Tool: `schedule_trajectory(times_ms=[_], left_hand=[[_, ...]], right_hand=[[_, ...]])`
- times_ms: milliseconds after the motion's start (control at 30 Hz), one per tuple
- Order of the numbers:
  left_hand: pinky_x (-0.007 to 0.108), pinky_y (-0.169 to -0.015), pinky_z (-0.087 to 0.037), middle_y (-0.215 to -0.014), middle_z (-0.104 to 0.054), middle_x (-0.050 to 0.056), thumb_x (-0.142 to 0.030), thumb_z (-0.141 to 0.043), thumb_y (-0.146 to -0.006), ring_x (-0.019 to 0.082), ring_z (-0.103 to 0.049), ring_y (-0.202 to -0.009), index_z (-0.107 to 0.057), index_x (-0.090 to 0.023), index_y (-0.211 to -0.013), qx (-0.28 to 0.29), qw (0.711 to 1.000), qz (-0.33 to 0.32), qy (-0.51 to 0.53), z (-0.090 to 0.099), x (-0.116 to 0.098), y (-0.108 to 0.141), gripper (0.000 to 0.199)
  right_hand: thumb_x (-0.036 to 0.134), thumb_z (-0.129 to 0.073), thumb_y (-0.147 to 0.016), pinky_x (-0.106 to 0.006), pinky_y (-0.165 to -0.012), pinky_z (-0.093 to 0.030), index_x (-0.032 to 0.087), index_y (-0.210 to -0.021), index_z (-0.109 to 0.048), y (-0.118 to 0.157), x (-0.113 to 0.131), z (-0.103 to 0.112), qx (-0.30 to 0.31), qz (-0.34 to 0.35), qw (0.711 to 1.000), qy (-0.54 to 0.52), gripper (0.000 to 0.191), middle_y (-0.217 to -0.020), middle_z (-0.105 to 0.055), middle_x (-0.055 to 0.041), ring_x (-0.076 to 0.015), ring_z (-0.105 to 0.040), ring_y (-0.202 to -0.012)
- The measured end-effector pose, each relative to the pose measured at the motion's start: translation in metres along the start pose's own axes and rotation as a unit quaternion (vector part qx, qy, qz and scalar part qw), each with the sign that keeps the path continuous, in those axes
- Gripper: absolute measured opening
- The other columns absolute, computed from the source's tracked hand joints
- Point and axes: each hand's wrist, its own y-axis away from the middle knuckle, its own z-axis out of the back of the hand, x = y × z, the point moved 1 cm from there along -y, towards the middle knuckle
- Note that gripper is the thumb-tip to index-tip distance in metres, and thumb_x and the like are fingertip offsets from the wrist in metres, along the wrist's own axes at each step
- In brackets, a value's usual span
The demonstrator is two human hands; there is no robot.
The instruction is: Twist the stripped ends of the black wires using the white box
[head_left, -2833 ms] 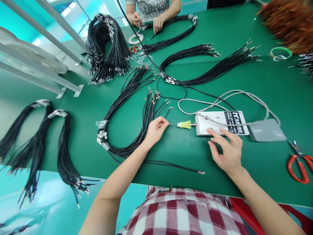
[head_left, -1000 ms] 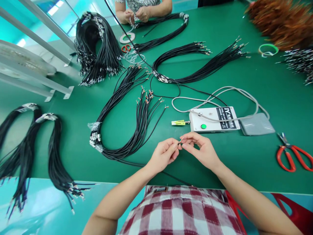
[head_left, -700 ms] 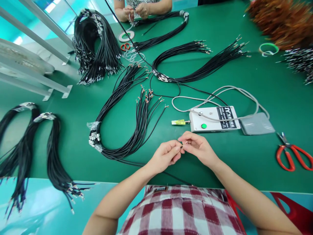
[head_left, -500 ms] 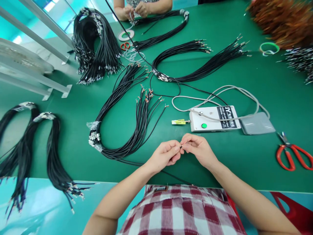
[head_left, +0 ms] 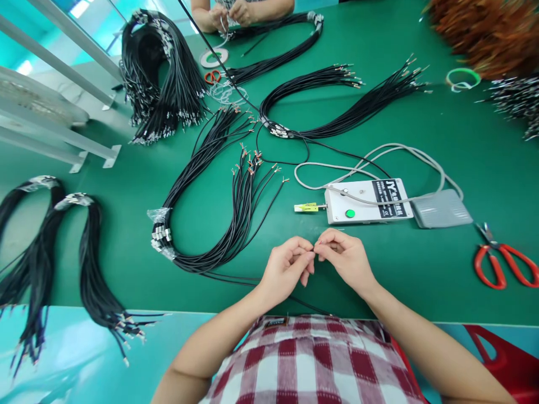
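Both my hands meet fingertip to fingertip over the green table, in front of a white box. My left hand (head_left: 290, 264) is closed in a pinch on a black cable (head_left: 312, 307), whose length trails out below it toward the table's front edge. Thumb and fingers of my right hand (head_left: 343, 255) pinch the cable's stripped end, which is mostly hidden between the fingertips. To the left lies a taped bundle of black cables (head_left: 210, 255) with split copper ends. The white box (head_left: 357, 207) carries a green button and a yellow-tipped rod pointing left.
Red-handled scissors (head_left: 501, 261) and a grey pedal (head_left: 442, 209) lie to the right. More cable bundles (head_left: 90, 252) hang over the front-left edge. Across the table, a person's hands (head_left: 231, 12) work near a tape roll (head_left: 214, 58). Brown feathers (head_left: 488, 33) fill the far right.
My left hand has turned slightly, its fingers curling closer round the cable, and the coppery end shows less between the fingertips. The whole view has shifted a little.
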Motion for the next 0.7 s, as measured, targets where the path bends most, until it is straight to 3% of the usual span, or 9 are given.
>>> schedule_trajectory(times_ms=[267, 367, 467, 567, 700], left_hand=[[0.018, -0.036, -0.028, -0.06, -0.063, -0.002, -0.053, -0.067, -0.085, 0.006, -0.046, -0.035, -0.055, -0.015, -0.09, 0.003, 0.999, 0.02, 0.035, 0.006, -0.002, -0.002, 0.039], [0.017, -0.036, -0.027, -0.06, -0.063, -0.002, -0.054, -0.067, -0.085, 0.005, -0.046, -0.034, -0.056, -0.015, -0.09, 0.0, 0.999, 0.021, 0.033, 0.006, -0.002, -0.003, 0.041], [0.017, -0.036, -0.029, -0.059, -0.062, -0.002, -0.055, -0.067, -0.084, 0.005, -0.045, -0.034, -0.055, -0.015, -0.088, -0.005, 0.999, 0.017, 0.03, 0.003, -0.001, -0.002, 0.042], [0.017, -0.036, -0.03, -0.058, -0.061, -0.003, -0.053, -0.067, -0.086, 0.004, -0.044, -0.035, -0.054, -0.015, -0.087, -0.009, 1.0, 0.006, 0.027, 0.002, -0.001, -0.001, 0.04], [0.016, -0.036, -0.03, -0.058, -0.06, -0.004, -0.052, -0.066, -0.087, 0.004, -0.043, -0.035, -0.054, -0.016, -0.086, -0.019, 0.999, -0.001, 0.028, 0.001, 0.0, -0.001, 0.039]], right_hand=[[0.038, -0.07, -0.089, -0.026, -0.06, -0.048, 0.021, -0.077, -0.063, 0.001, 0.004, 0.007, 0.004, 0.009, 0.999, 0.048, 0.022, -0.062, -0.061, 0.003, -0.0126, -0.06, -0.059], [0.033, -0.068, -0.091, -0.027, -0.058, -0.049, 0.021, -0.085, -0.066, 0.002, 0.005, 0.005, -0.006, 0.018, 0.999, 0.046, 0.013, -0.068, -0.062, 0.0023, -0.0125, -0.06, -0.059], [0.024, -0.068, -0.091, -0.026, -0.06, -0.049, 0.022, -0.096, -0.068, 0.004, 0.006, 0.001, -0.055, 0.107, 0.989, 0.091, 0.005, -0.081, -0.065, 0.0006, -0.0115, -0.061, -0.064], [0.016, -0.068, -0.09, -0.026, -0.062, -0.049, 0.024, -0.099, -0.07, 0.006, 0.01, -0.003, -0.079, 0.217, 0.955, 0.185, 0.012, -0.091, -0.065, -0.0011, -0.0109, -0.061, -0.069], [0.015, -0.068, -0.091, -0.029, -0.064, -0.052, 0.024, -0.105, -0.07, 0.006, 0.012, -0.001, -0.08, 0.296, 0.905, 0.296, 0.017, -0.093, -0.069, -0.0034, -0.013, -0.065, -0.072]])
